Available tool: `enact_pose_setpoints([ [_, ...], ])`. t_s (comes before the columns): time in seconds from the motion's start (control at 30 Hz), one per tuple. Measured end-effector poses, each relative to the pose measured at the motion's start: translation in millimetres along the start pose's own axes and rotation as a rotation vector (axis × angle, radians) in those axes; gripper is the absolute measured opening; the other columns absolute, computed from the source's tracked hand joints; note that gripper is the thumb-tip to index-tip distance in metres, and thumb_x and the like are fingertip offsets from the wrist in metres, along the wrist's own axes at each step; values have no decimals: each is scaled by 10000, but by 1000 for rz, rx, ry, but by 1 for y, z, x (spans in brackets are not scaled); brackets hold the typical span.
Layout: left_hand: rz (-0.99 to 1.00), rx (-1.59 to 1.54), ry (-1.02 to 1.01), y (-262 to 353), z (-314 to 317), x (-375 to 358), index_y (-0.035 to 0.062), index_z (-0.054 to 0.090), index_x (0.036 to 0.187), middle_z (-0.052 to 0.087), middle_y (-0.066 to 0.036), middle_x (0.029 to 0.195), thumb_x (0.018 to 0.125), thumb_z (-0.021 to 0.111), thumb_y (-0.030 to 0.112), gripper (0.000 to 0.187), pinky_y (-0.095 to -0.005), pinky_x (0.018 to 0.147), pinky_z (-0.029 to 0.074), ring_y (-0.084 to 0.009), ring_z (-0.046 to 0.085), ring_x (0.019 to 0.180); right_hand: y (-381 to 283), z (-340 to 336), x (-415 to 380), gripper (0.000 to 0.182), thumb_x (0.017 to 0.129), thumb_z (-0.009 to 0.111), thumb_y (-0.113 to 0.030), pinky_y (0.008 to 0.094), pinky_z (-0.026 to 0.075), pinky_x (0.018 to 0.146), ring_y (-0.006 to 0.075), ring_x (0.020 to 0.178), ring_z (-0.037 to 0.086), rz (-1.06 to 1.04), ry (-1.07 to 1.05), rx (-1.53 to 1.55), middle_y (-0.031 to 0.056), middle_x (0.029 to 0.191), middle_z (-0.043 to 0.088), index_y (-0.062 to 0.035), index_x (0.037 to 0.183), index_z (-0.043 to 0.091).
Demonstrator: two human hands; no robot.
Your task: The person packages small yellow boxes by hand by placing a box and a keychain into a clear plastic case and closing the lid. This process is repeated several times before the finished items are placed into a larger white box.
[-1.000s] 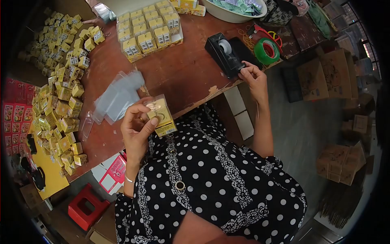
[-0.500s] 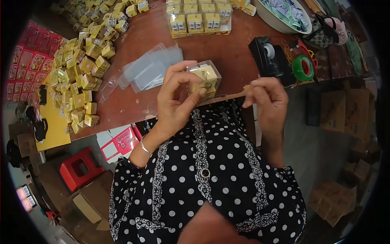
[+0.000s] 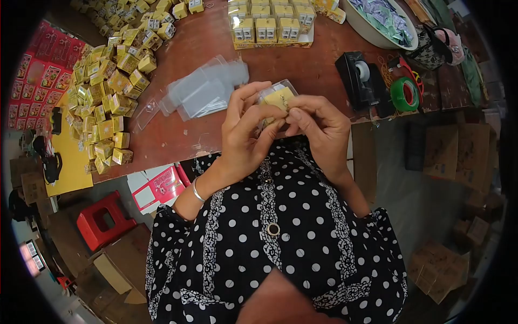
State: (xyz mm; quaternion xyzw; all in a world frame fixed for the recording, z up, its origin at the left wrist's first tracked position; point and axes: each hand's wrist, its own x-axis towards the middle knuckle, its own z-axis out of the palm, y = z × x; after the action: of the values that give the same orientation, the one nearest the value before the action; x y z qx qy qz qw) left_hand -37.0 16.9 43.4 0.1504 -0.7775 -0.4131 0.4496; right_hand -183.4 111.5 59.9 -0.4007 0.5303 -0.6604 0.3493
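My left hand [image 3: 247, 129] wears a silver bangle and holds a small clear plastic case with a yellow box [image 3: 278, 99] inside, above the table's front edge. At the right side of that box, my right hand [image 3: 321, 127] has its thumb and fingers pinched together, touching it near the left fingertips. Whatever sits between those fingertips is too small to make out. Flat clear plastic sleeves [image 3: 208, 89] lie on the red-brown table [image 3: 167, 135] just left of my hands.
Yellow boxes [image 3: 108, 102] are heaped at the left. Filled boxes stand in a display tray [image 3: 272, 44] at the back. A black tape dispenser [image 3: 353, 81], green tape [image 3: 403, 94] and a basin of wrappers [image 3: 380, 21] are at the right. A red stool [image 3: 105, 220] stands below left.
My right hand has moved left, from beside the box to touching it. My left hand stays on the boxed item, and the view has shifted slightly.
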Motion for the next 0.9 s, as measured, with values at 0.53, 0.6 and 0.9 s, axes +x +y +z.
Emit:
enact_pose_setpoints([
  [0.53, -345, -674, 24, -9, -2, -6, 11, 576, 1176, 457, -109, 1396, 899, 684, -110, 321, -316, 958, 549, -201, 622, 1190, 30, -23, 38, 528, 847, 727, -51, 372, 471, 1015, 254, 1187, 594, -475, -361, -419, 168, 1288, 615, -46, 1346, 553],
  [0.6, -334, -700, 50, -5, -1, -5, 14, 565, 1184, 461, -110, 1379, 895, 687, -108, 336, -315, 964, 545, -197, 609, 1194, 30, -21, 31, 626, 845, 722, -75, 366, 464, 1020, 238, 1195, 587, -314, -411, -268, 154, 1308, 601, -49, 1427, 492],
  [0.9, -420, -394, -177, -2, -22, 4, 27, 532, 1347, 543, -88, 1212, 808, 804, 40, 604, -322, 992, 487, -173, 582, 1119, 6, -43, 19, 796, 811, 739, -115, 314, 480, 982, 168, 1093, 612, -33, -238, -160, 83, 1146, 631, -57, 1519, 379],
])
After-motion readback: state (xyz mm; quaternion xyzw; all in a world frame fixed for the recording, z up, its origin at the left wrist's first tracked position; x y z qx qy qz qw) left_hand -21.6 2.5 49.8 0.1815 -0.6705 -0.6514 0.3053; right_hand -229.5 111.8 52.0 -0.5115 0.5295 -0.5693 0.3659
